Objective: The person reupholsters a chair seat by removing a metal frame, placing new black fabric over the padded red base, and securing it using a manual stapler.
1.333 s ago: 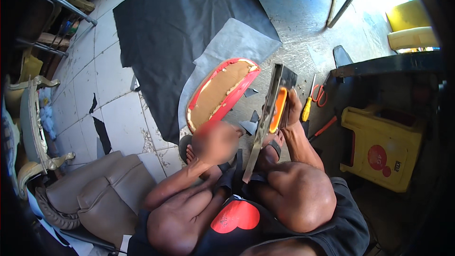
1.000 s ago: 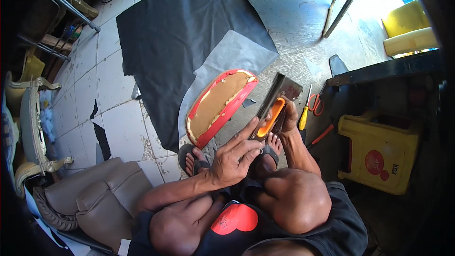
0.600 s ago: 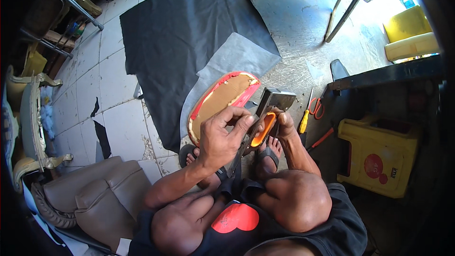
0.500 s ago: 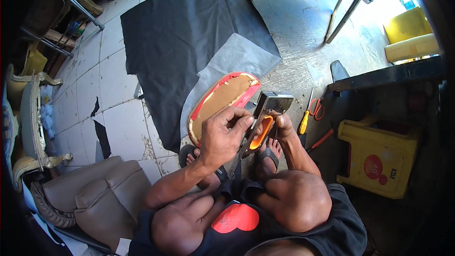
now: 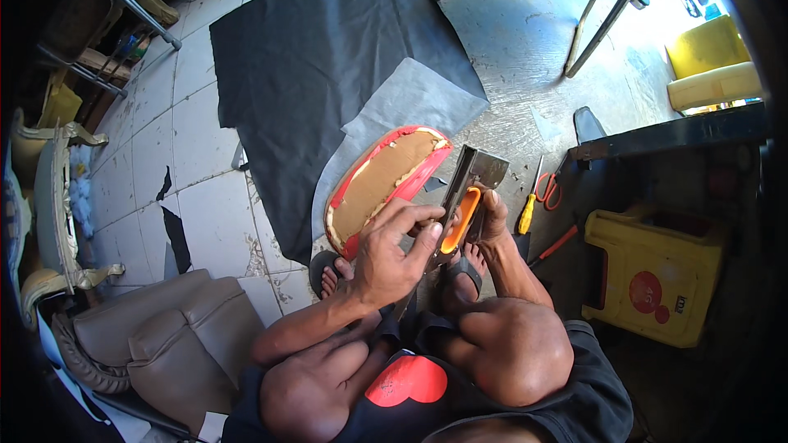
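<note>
Yellow plastic stool (image 5: 620, 287) right — brown padded upholstery (image 5: 176, 340) lower left, near carved frame (image 5: 63, 217).

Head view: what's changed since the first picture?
The left hand, earlier apart from the orange-gripped tool, has moved right to its left side; any grip is unclear. The right hand kept hold of the tool, which shifted slightly left. Stayed put: red-edged pad, black sheet, yellow-handled screwdriver.

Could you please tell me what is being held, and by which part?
The tool: the right hand grips its handle, at the orange loop. Whether the left hand holds anything cannot be told.
</note>
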Demonstrator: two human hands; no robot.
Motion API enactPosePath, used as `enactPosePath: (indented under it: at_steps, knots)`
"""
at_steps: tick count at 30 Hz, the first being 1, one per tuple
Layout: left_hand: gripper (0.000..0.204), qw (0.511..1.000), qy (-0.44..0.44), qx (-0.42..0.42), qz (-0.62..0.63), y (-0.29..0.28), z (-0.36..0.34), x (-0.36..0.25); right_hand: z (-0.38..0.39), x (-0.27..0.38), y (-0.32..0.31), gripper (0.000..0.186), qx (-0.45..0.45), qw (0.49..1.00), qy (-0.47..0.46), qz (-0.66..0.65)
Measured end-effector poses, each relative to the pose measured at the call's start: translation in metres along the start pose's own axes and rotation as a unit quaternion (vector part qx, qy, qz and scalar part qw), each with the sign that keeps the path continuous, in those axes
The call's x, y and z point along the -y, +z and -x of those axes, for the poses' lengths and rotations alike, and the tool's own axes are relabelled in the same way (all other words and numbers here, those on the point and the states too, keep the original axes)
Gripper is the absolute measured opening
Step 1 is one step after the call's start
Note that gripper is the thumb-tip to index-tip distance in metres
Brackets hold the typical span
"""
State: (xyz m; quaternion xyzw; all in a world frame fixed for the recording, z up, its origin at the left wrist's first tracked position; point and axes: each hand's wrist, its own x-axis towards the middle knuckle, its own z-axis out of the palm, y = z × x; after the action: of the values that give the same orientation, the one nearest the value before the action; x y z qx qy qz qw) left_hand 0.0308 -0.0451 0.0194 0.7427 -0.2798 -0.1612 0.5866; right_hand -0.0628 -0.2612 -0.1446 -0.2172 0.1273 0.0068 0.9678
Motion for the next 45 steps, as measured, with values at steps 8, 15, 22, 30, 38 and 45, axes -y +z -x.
enactPosePath:
  at_steps: [8, 15, 22, 30, 38, 45]
  knots:
    - [0.023, 0.994, -0.076, 0.012, 0.081, 0.002, 0.0, -0.002, 0.003, 0.005, 0.007, 0.061, 0.022, 1.0, 0.01, 0.002]
    - [0.036, 0.945, -0.144, -0.048, 0.291, -0.006, 0.009, 0.021, -0.02, 0.019, 0.021, 0.043, -0.101, 0.979, -0.168, -0.049]
    - [0.046, 0.885, 0.015, -0.279, 0.371, -0.019, -0.034, 0.036, -0.025, 0.014, 0.063, 0.058, -0.081, 0.99, -0.114, 0.003]
    - [0.048, 0.877, 0.025, -0.32, 0.357, -0.04, -0.059, 0.058, -0.022, -0.027, 0.068, 0.071, 0.001, 0.998, 0.054, 0.031]
    - [0.043, 0.904, -0.158, -0.13, 0.376, -0.04, 0.012, 0.073, -0.027, 0.0, 0.026, 0.061, -0.064, 0.993, -0.04, -0.09]
    - [0.051, 0.832, -0.338, 0.15, 0.413, -0.03, 0.001, 0.032, -0.034, 0.005, -0.01, 0.067, -0.092, 0.992, -0.057, -0.065]
